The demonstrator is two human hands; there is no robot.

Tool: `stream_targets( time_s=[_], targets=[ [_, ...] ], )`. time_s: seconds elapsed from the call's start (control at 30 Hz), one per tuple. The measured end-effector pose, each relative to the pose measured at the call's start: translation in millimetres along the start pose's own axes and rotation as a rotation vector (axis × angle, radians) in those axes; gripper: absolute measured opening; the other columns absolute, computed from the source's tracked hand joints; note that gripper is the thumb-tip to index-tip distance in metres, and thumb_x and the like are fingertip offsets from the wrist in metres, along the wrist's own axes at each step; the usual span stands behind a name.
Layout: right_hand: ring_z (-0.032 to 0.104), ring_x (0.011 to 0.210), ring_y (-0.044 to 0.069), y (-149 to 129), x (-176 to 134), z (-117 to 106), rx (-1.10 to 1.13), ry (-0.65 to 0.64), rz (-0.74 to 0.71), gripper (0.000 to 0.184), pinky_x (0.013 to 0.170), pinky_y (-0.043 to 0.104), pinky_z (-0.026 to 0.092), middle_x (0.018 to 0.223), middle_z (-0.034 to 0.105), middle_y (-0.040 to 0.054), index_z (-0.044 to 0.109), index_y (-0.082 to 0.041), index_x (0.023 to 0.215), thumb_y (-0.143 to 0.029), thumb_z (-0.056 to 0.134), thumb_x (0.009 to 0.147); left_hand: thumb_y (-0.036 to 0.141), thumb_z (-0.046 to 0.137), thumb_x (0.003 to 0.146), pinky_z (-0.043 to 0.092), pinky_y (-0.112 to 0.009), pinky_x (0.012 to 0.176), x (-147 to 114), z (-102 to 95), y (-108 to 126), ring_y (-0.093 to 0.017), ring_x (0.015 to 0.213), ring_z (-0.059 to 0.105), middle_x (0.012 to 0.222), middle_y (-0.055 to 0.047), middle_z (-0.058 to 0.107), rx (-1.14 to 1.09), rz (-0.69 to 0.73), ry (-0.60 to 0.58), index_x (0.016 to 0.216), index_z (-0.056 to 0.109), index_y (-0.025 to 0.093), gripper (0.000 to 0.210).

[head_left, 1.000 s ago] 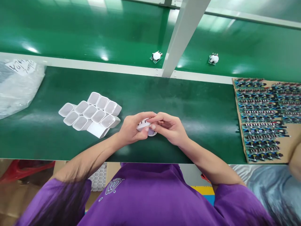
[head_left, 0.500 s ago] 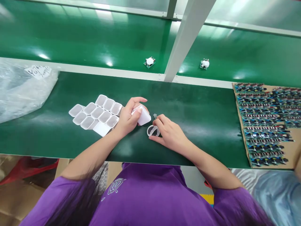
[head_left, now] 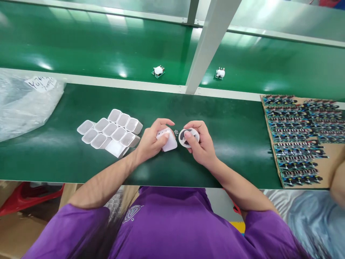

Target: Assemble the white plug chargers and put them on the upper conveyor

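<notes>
My left hand [head_left: 149, 142] is closed around a small white plastic housing [head_left: 170, 143] with rounded corners, its thumb pressing on top. Small dark holes show along the housing's upper edge. In my right hand [head_left: 203, 144] is a round white ring-shaped piece [head_left: 181, 143] with dark areas inside, pinched between thumb and fingers. The two pieces are close together but apart. Between them on the green bench lies a little heap of small metal parts [head_left: 176, 132], too small to name. To the left stand several white open-topped housings [head_left: 110, 130] in a cluster.
A cardboard sheet [head_left: 335, 158] with rows of circuit boards [head_left: 295, 147] lies at the right. Two small boards with white domes [head_left: 158, 70] rest on the far green surface, beyond the metal post [head_left: 206, 54]. A clear plastic bag [head_left: 24, 104] occupies the left. Another person's arm [head_left: 338, 183] shows at the right edge.
My right hand has lifted the round ring-shaped piece from the bench and turned it up. My left hand still grips the white housing, shifted slightly right and down.
</notes>
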State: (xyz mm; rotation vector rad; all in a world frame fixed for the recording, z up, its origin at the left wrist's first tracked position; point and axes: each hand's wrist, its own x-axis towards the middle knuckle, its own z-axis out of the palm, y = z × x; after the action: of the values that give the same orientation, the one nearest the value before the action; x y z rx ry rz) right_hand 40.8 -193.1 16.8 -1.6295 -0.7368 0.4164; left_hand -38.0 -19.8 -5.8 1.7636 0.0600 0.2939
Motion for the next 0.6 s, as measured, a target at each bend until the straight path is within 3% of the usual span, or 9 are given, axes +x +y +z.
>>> stream_targets(
  time_s=[0.13,0.3,0.6],
  targets=[
    [0.054,0.054,0.012,3.9,-6.1,9.0,-0.108,0.064,-0.097,0.023,0.056,0.028,0.048,0.07,0.056,-0.0038,0.051,-0.025,0.108,-0.045,0.046,0.1,0.038,0.053,0.09,0.039,-0.02,0.047,-2.9,5.0,3.7,-0.008,0.047,0.053,0.068,0.003,0.068,0.077,0.024,-0.093,0.11,0.053,0.019,0.028],
    [0.064,0.074,0.016,5.1,-6.4,9.5,-0.258,0.062,-0.233,0.023,0.065,0.031,0.054,0.089,0.065,0.0037,0.053,-0.024,0.113,-0.039,0.04,0.102,0.036,0.053,0.089,0.04,-0.021,0.051,-4.2,5.8,3.9,-0.009,0.052,0.056,0.071,0.003,0.07,0.111,0.029,-0.107,0.112,0.053,0.02,0.028],
    [0.057,0.063,0.013,7.7,-5.5,9.7,-0.295,0.091,-0.387,0.016,0.06,0.028,0.051,0.087,0.065,0.0022,0.055,-0.025,0.112,-0.028,0.043,0.102,0.037,0.051,0.088,0.039,-0.022,0.052,-3.2,6.3,10.0,-0.01,0.051,0.055,0.071,0.003,0.07,0.162,-0.001,-0.12,0.11,0.054,0.019,0.028]
  ],
)
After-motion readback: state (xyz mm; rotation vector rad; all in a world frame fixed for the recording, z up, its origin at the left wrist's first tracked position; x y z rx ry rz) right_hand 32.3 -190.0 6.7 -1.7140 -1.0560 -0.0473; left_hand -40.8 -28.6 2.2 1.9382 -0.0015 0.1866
